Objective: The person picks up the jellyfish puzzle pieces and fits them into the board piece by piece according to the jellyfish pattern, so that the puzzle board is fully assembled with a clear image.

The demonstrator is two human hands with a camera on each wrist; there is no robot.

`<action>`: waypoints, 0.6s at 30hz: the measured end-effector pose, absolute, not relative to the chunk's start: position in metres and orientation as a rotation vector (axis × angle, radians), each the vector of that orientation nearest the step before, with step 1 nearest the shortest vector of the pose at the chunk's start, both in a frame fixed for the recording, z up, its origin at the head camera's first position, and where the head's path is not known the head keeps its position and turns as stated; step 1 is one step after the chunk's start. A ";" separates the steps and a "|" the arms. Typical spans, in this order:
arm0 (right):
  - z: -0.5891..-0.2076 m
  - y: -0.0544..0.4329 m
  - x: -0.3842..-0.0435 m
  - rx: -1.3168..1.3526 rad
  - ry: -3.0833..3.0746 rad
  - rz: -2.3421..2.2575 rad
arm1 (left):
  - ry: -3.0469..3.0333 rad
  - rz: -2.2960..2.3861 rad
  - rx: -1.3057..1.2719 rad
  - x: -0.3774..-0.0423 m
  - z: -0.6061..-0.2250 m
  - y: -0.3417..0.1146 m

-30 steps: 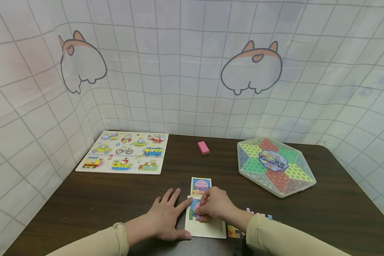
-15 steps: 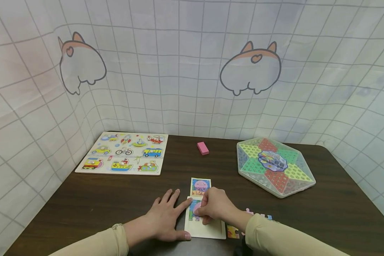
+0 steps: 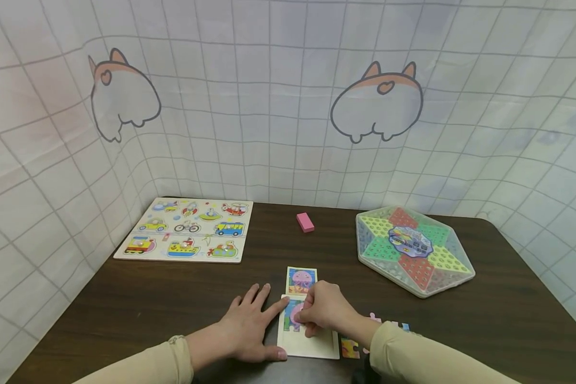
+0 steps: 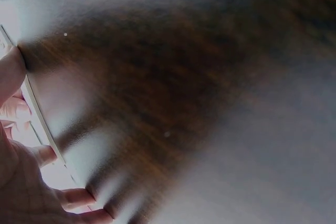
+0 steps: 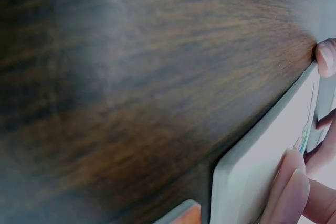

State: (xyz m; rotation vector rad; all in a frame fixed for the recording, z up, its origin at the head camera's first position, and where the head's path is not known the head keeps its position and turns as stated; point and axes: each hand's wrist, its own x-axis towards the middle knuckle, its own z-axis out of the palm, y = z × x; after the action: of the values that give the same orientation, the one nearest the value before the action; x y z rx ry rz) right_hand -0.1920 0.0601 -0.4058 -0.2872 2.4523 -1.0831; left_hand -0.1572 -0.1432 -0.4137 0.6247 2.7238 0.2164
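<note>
A pale jigsaw tray [image 3: 312, 346] lies at the table's near middle, with jellyfish puzzle pieces [image 3: 288, 319] in its upper left part. My left hand [image 3: 252, 330] is spread flat on the table, its index fingertip at the tray's top left corner and its thumb at the lower left. Over the tray, my right hand [image 3: 326, 309] has bent fingers and pinches a pink puzzle piece [image 3: 296, 312] among the others; the fingers hide much of it. A jellyfish picture card [image 3: 301, 278] lies just beyond the tray. In the right wrist view, curled fingers [image 5: 289, 192] are low over the tray.
Loose puzzle pieces [image 3: 349, 348] lie right of the tray, partly under the right forearm. A vehicle peg board [image 3: 184, 232] is at the back left, a pink block [image 3: 305, 222] at the back middle, and a hexagonal Chinese checkers box [image 3: 413, 250] at the right.
My right fingertips have shifted very slightly to the right over the pink piece, showing a little more of the picture. The left hand stays where it was.
</note>
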 end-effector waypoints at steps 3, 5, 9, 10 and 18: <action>-0.406 0.061 -0.191 -0.295 2.452 -1.092 | 2.720 0.212 0.621 -0.158 -0.413 -0.143; -0.405 0.061 -0.190 -0.293 2.456 -1.089 | 2.717 0.213 0.618 -0.157 -0.413 -0.143; -0.406 0.060 -0.189 -0.296 2.462 -1.087 | 2.716 0.219 0.615 -0.157 -0.413 -0.143; -0.406 0.060 -0.189 -0.302 2.465 -1.086 | 2.718 0.219 0.616 -0.157 -0.413 -0.143; -0.405 0.062 -0.187 -0.321 2.469 -1.106 | 2.725 0.217 0.623 -0.157 -0.414 -0.143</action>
State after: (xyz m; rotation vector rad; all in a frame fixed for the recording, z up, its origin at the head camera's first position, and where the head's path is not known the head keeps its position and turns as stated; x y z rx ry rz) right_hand -0.1870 0.0618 -0.4047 -0.3209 2.4692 -1.1056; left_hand -0.1573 -0.1431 -0.4137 0.6233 2.7254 0.2171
